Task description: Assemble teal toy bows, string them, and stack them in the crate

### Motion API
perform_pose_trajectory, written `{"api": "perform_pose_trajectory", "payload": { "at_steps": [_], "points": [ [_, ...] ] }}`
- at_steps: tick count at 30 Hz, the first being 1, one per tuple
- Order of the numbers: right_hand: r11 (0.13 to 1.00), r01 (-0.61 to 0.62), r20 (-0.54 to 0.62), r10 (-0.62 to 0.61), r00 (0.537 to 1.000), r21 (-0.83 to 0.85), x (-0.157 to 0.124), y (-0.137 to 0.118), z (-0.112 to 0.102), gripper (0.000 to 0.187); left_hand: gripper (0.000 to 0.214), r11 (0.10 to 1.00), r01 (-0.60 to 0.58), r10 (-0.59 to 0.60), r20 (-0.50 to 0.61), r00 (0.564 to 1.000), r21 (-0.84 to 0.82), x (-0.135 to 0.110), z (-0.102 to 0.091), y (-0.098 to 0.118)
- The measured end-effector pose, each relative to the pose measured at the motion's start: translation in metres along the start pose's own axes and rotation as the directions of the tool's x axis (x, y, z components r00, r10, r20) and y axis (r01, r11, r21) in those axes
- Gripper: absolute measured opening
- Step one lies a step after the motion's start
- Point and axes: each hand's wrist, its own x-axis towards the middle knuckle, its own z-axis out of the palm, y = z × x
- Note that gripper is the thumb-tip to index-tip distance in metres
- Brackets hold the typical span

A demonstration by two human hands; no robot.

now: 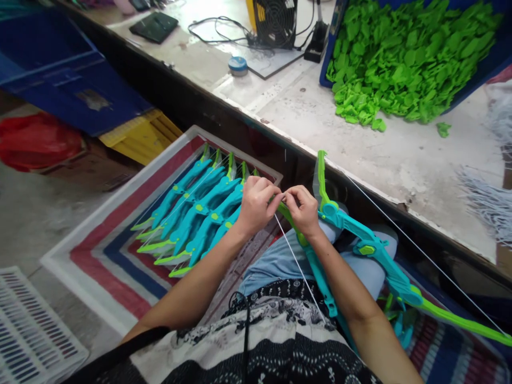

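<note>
My left hand and my right hand meet above my lap, thumbs and fingers pinched together. Between them is the end of a white string, which runs down toward my waist. Just under my right hand lies a turquoise and green toy bow, its green tip close to my fingers and partly hidden. A second toy bow rests across my legs, its own string stretched tight from tip to tip. Left of my hands, several similar bows lie in a neat row, strings on.
The row sits in a box lined with striped sheeting. On the worktable, a blue bin spills green plastic pieces. Bundled white strings lie right; a fan stands behind. A white crate is at lower left.
</note>
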Motion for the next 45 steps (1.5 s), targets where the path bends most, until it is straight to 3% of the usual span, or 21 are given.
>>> {"api": "perform_pose_trajectory", "payload": {
  "at_steps": [5,10,13,16,18,20,22,24,27,29,32,35,37,39,42,45],
  "points": [
    [0.99,0.052,0.005,-0.052,0.999,-0.129,0.002,0.001,-0.001,0.021,0.023,0.99,-0.044,0.049,0.034,0.998,-0.136,0.001,0.005,0.002],
    [0.947,0.042,-0.019,-0.051,0.999,-0.318,0.005,0.004,-0.004,0.023,0.021,0.98,0.023,-0.03,-0.031,0.999,-0.2,0.003,0.011,0.003],
    [0.945,0.053,0.011,-0.052,0.999,-0.322,-0.008,0.006,-0.036,0.024,0.022,0.924,0.197,-0.251,-0.133,0.959,-0.327,-0.013,0.009,0.0],
    [0.903,-0.004,-0.026,-0.008,1.0,-0.43,-0.04,0.016,-0.096,0.021,0.028,0.841,0.366,-0.46,-0.172,0.871,-0.398,-0.052,0.005,-0.005],
    [0.829,-0.083,-0.066,0.056,0.996,-0.553,-0.069,0.025,-0.138,0.022,0.042,0.875,0.312,-0.366,-0.085,0.927,-0.371,-0.083,0.004,0.0],
    [0.732,-0.154,-0.08,0.135,0.988,-0.664,-0.096,0.033,-0.169,0.029,0.065,0.911,0.145,-0.141,0.039,0.989,-0.386,-0.109,0.009,0.014],
    [0.635,-0.176,-0.045,0.217,0.975,-0.753,-0.116,0.039,-0.182,0.04,0.072,0.906,-0.018,0.093,0.159,0.983,-0.422,-0.123,0.019,0.034],
    [0.547,-0.161,0.014,0.301,0.953,-0.822,-0.128,0.041,-0.18,0.052,0.066,0.863,-0.197,0.338,0.241,0.909,-0.466,-0.126,0.036,0.052],
    [0.446,-0.168,0.034,0.409,0.912,-0.879,-0.131,0.043,-0.168,0.062,0.051,0.714,-0.476,0.668,0.296,0.683,-0.514,-0.12,0.066,0.071],
    [0.438,-0.181,0.037,0.444,0.895,-0.881,-0.127,0.045,-0.168,0.066,0.048,0.635,-0.586,0.77,0.342,0.539,-0.503,-0.113,0.082,0.078],
    [0.554,-0.148,0.15,0.457,0.877,-0.82,-0.12,0.048,-0.179,0.07,0.055,0.618,-0.65,0.777,0.469,0.42,-0.443,-0.097,0.09,0.087],
    [0.691,-0.116,0.315,0.464,0.828,-0.713,-0.116,0.05,-0.19,0.074,0.073,0.645,-0.644,0.729,0.583,0.358,-0.412,-0.081,0.081,0.092],
    [0.734,-0.112,0.396,0.481,0.782,-0.67,-0.114,0.051,-0.19,0.076,0.083,0.666,-0.61,0.709,0.619,0.338,-0.43,-0.076,0.07,0.091],
    [0.75,-0.103,0.467,0.506,0.725,-0.654,-0.111,0.053,-0.187,0.077,0.083,0.695,-0.577,0.685,0.638,0.351,-0.428,-0.075,0.06,0.088],
    [0.761,-0.081,0.56,0.54,0.629,-0.643,-0.099,0.054,-0.186,0.076,0.067,0.752,-0.568,0.618,0.656,0.432,-0.335,-0.074,0.05,0.086],
    [0.752,-0.058,0.578,0.551,0.602,-0.657,-0.079,0.046,-0.2,0.066,0.043,0.774,-0.583,0.57,0.673,0.472,-0.246,-0.058,0.05,0.093]
  ]
}}
